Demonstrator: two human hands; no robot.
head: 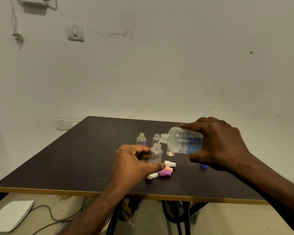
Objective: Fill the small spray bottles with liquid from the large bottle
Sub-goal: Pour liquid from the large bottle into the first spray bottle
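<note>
Clear plastic is making much of this hard to read: the large bottle (182,140) and the small spray bottle (155,154) under it are both see-through, and the thin stream falling between their necks is barely showing. The right hand (219,143) is wrapping over the large bottle's rear half, so its base is hidden; fingers are curling over the top and the thumb is pressing from below, gripping it. Its long axis is lying almost level, tipped slightly down, with the open mouth pointing left toward the small bottle's neck. Liquid is pooling along its lower side.

The left hand (134,162) is holding the small spray bottle upright above the dark table (75,158), fingers closing behind it and the thumb crossing in front near its base, which is covering whether the bottle is touching the tabletop. Its open mouth is pointing up, just beneath the large bottle's mouth.

Behind it, a second clear bottle (155,139) is standing partly hidden, and a tinted bottle (141,139) is standing to its left. Another clear bottle (170,152) is mostly concealed below the large bottle. Spray caps are lying near the thumb: a white cap (170,163), a purple cap (165,173), and a pink cap (150,176) half covered by the hand. A blue cap (203,165) is peeking from under the right hand.
</note>
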